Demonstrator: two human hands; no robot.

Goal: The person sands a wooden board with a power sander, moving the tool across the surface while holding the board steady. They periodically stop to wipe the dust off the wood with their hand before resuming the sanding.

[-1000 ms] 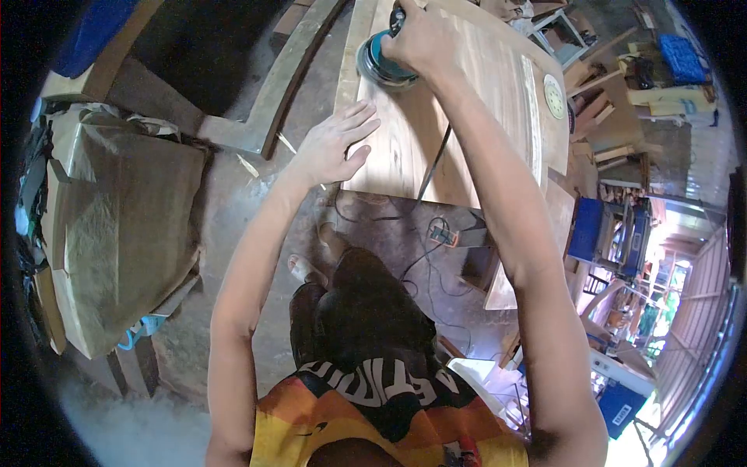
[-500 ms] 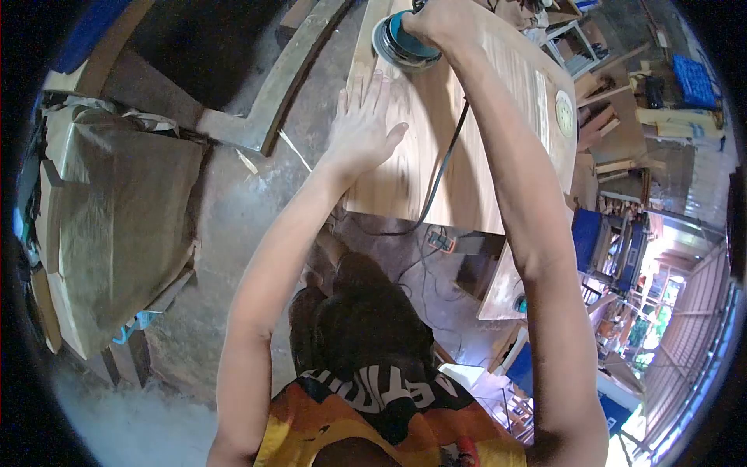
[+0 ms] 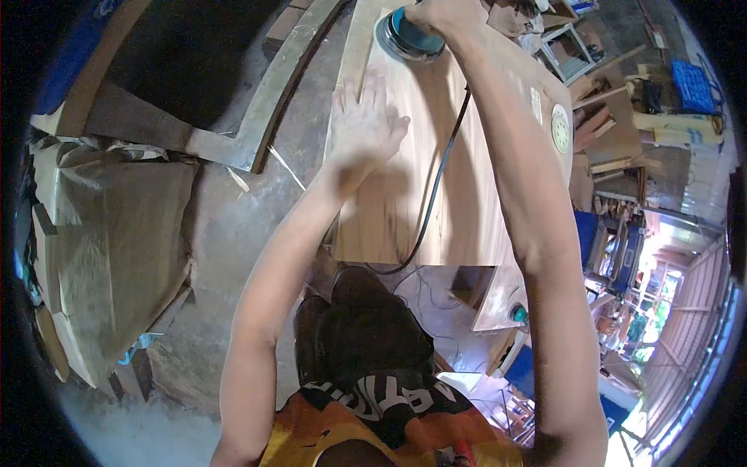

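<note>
A light wooden board (image 3: 467,179) lies below my hands. My left hand (image 3: 366,124) rests flat on its left part, fingers spread, holding nothing. At the top of the view my right hand (image 3: 451,17) is wrapped round a teal round power sander (image 3: 412,39), whose disc sits on the board. A dark cord (image 3: 440,175) runs from beneath my right forearm down over the board's near edge. A pale perforated disc (image 3: 560,128) lies at the board's right edge.
An angled wooden frame (image 3: 268,101) stands at upper left, with a sheet-covered block (image 3: 117,241) at far left. Below right is a smaller board (image 3: 498,300) with a teal-topped object (image 3: 518,313). Wood scraps and shelving line the right side.
The board's near edge shows lower in the view, and more of the board shows below my left hand. My right hand and the sander sit slightly higher in the view.
</note>
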